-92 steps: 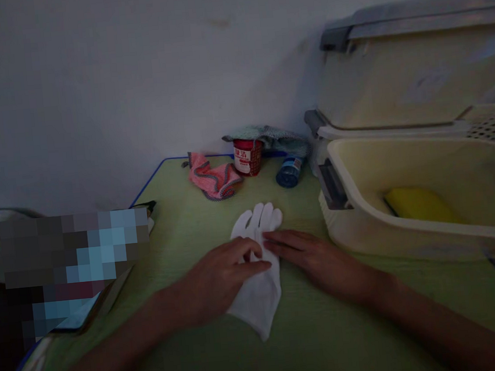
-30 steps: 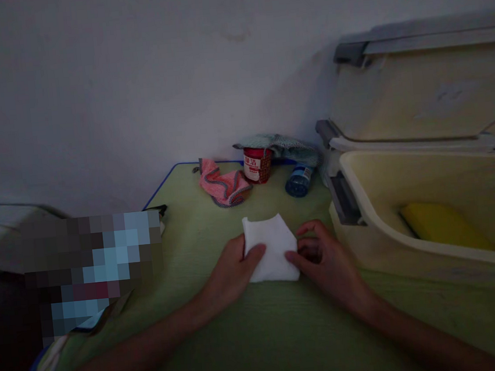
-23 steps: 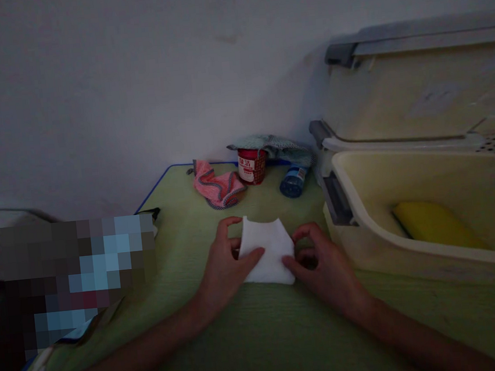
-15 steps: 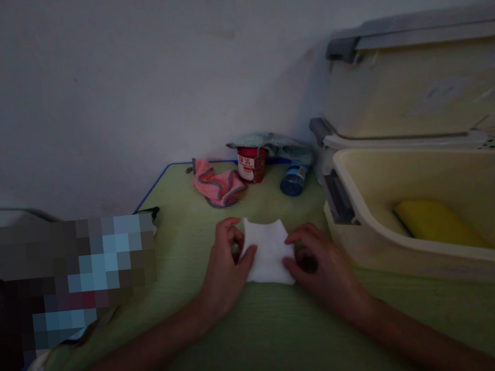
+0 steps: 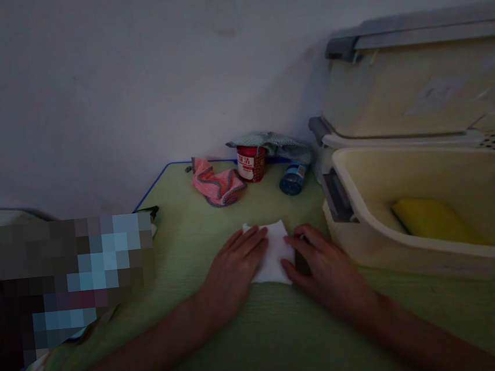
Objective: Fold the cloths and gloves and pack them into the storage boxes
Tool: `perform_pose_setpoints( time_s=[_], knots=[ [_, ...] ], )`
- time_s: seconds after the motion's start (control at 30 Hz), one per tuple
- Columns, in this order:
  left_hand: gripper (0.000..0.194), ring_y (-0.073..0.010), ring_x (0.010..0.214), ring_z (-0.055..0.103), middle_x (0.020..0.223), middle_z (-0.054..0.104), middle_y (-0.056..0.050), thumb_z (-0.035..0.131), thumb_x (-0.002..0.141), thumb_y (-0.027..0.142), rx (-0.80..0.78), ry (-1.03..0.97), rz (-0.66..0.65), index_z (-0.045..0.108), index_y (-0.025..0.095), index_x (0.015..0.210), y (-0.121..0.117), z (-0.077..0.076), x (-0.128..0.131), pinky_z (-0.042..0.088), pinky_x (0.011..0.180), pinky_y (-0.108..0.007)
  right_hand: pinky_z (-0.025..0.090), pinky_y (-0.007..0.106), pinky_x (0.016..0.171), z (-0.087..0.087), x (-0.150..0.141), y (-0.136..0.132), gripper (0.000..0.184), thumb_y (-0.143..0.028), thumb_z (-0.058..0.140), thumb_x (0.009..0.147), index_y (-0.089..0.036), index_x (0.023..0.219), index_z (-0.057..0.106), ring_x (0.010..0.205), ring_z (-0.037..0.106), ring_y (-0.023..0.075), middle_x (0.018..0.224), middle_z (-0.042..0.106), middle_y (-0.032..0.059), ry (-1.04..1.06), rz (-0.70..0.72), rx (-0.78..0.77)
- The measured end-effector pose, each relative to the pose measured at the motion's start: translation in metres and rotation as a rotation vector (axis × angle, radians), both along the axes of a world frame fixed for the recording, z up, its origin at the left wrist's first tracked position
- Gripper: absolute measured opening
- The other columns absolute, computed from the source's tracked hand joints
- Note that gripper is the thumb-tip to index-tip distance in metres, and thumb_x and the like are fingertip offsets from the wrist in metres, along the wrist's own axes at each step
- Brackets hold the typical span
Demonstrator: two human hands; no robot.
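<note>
Lying between the hands (image 5: 233, 271) (image 5: 329, 265), white cloth (image 5: 277, 252) appears folded.

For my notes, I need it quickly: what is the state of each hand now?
Left hand: open, palm down on folded white cloth.
Right hand: fingers curled at the cloth's right edge; whether gripping cannot be told.

Red tub (image 5: 260, 167): label (image 5: 246, 167) in large Chinese characters, too blurred to read surely. Print on bottle (image 5: 291, 181) and lid (image 5: 379, 94): illegible.

White glove (image 5: 277, 252), green tabletop (image 5: 173, 227), pink cloth with grey-patterned edging (image 5: 216, 184)
</note>
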State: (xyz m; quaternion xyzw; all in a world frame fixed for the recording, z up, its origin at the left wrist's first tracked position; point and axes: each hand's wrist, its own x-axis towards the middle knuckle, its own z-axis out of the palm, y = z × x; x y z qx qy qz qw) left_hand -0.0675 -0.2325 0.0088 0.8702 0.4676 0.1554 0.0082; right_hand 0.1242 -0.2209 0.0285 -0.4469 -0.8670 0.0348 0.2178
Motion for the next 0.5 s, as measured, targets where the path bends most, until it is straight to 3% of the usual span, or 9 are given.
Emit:
perform_pose_setpoints(
  time_s=[0.17, 0.27, 0.37, 0.5],
  knots=[
    [0.045, -0.0198, 0.133, 0.033, 0.141, 0.039, -0.011, 0.028, 0.088, 0.004, -0.034, 0.098, -0.013, 0.043, 0.011, 0.130, -0.0038, -0.0022, -0.0010, 0.033, 0.107, -0.041, 0.055, 0.044, 0.071, -0.0005, 0.0028, 0.0014, 0.031, -0.031, 0.059, 0.077, -0.012, 0.101, 0.058, 0.083, 0.061, 0.0270, 0.096, 0.059, 0.0142, -0.074, -0.054, 0.125],
    [0.045, -0.0201, 0.133, 0.031, 0.142, 0.037, -0.012, 0.028, 0.088, 0.004, -0.047, 0.108, -0.019, 0.042, 0.011, 0.131, -0.0040, -0.0022, -0.0015, 0.032, 0.108, -0.040, 0.055, 0.042, 0.073, -0.0028, 0.0031, 0.0031, 0.025, -0.019, 0.054, 0.080, -0.010, 0.103, 0.058, 0.087, 0.061, 0.0261, 0.097, 0.062, 0.0152, -0.005, 0.096, 0.221],
    [0.046, -0.0197, 0.134, 0.030, 0.142, 0.037, -0.011, 0.028, 0.088, 0.004, -0.070, 0.105, -0.017, 0.042, 0.011, 0.131, -0.0025, -0.0025, -0.0019, 0.031, 0.109, -0.040, 0.054, 0.037, 0.077, -0.0041, 0.0005, 0.0035, 0.026, -0.004, 0.046, 0.081, -0.009, 0.101, 0.060, 0.089, 0.062, 0.0219, 0.096, 0.066, 0.0131, 0.019, 0.316, 0.215],
    [0.046, -0.0204, 0.136, 0.024, 0.146, 0.030, -0.011, 0.027, 0.090, 0.007, -0.137, 0.092, -0.034, 0.035, 0.012, 0.136, -0.0014, -0.0010, -0.0053, 0.027, 0.110, -0.044, 0.051, 0.039, 0.089, -0.0027, -0.0003, 0.0007, 0.030, -0.004, 0.045, 0.082, -0.007, 0.107, 0.061, 0.103, 0.060, 0.0226, 0.111, 0.064, 0.0156, -0.026, 0.345, 0.111]
  ],
)
